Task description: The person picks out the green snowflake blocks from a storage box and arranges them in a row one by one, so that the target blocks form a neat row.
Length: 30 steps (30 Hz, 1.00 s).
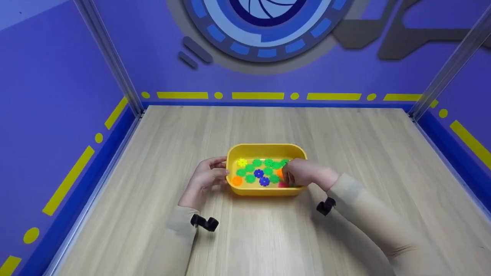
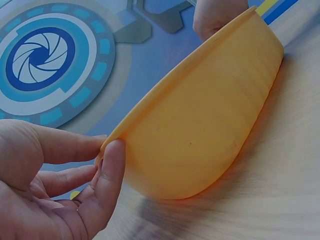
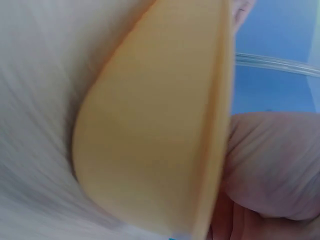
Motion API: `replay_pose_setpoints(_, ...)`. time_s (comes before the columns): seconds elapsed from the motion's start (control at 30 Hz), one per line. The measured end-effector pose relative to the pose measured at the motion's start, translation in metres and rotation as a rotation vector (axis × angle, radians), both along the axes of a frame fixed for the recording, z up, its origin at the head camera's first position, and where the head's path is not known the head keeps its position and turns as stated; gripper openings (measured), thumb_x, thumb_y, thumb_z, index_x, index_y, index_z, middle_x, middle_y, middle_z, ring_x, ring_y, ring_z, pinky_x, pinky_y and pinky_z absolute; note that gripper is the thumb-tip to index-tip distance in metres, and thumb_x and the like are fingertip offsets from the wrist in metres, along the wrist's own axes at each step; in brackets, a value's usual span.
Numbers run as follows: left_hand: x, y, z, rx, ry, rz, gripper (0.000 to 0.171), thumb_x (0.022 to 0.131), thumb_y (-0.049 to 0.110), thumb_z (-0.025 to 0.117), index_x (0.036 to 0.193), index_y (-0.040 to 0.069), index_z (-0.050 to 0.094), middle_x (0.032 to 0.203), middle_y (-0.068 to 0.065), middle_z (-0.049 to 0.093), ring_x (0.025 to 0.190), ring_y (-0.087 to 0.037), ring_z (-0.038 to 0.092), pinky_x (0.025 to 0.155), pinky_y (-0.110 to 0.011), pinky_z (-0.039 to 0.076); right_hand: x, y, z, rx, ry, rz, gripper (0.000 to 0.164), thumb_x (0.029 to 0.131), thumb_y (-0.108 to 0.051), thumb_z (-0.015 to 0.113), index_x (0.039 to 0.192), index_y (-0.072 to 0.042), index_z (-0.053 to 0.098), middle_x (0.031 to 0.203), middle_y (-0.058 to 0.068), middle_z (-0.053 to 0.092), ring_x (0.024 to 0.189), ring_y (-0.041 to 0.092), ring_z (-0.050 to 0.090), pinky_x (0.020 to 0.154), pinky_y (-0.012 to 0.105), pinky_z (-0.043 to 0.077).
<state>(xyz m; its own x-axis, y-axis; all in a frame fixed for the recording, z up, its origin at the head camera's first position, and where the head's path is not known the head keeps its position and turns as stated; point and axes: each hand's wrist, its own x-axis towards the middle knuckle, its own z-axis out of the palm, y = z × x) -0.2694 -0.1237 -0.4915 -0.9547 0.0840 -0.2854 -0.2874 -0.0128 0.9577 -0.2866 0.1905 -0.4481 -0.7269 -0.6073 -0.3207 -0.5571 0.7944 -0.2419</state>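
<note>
A yellow plastic tub (image 1: 264,191) stands on the table with flower-shaped plastic discs lying loose on its floor. Several green discs (image 1: 250,178), two dark blue discs (image 1: 264,181), a yellow disc (image 1: 242,162) and an orange disc (image 1: 237,181) show. The left hand (image 1: 205,176) holds the tub's left end; in the left wrist view its fingers and thumb pinch the rim. Over the tub's right end, the right hand (image 1: 303,171) reaches down among the discs, beside another orange piece and a pink disc (image 1: 283,184). Its fingertips are hidden, so whether it pinches a disc is unclear.
The pale wood-grain table (image 1: 245,237) is bounded by blue-purple panels (image 1: 261,82) at the back and both sides. Metal corner posts (image 1: 111,57) rise at the rear. Black wrist-camera mounts (image 1: 205,222) hang at both cuffs.
</note>
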Motion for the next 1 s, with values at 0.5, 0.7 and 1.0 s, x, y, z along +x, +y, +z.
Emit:
replay_pose_setpoints(0.5, 0.002, 0.001, 0.002, -0.005, -0.003, 0.004, 0.057, 0.085, -0.008, 0.070, 0.140, 0.003, 0.060, 0.118, -0.012, 0.060, 0.079, -0.018, 0.065, 0.075, -0.036, 0.063, 0.004, 0.042, 0.003, -0.500, -0.071, -0.269, 0.018, 0.088, -0.001, 0.074, 0.103, -0.008, 0.080, 0.100, 0.009, 0.076, 0.085, 0.019, 0.062, 0.077, 0.027, 0.055)
replay_pose_setpoints(0.7, 0.002, 0.001, 0.002, 0.001, 0.008, 0.001, 0.057, 0.085, -0.009, 0.069, 0.140, 0.001, 0.060, 0.117, -0.013, 0.060, 0.075, -0.017, 0.063, 0.070, -0.033, 0.062, 0.004, 0.059, -0.004, -0.638, -0.086, -0.518, 0.025, 0.093, -0.010, 0.073, 0.117, -0.006, 0.076, 0.110, 0.014, 0.074, 0.093, 0.022, 0.062, 0.084, 0.026, 0.055)
replay_pose_setpoints(1.0, 0.002, 0.002, 0.000, 0.010, 0.013, 0.004, 0.057, 0.085, -0.010, 0.069, 0.140, 0.001, 0.060, 0.116, -0.012, 0.060, 0.074, -0.016, 0.064, 0.070, -0.033, 0.062, 0.003, 0.080, -0.012, -0.918, -0.149, -0.785, 0.041, 0.096, -0.015, 0.071, 0.133, 0.001, 0.066, 0.114, 0.009, 0.074, 0.089, 0.011, 0.072, 0.087, 0.024, 0.061)
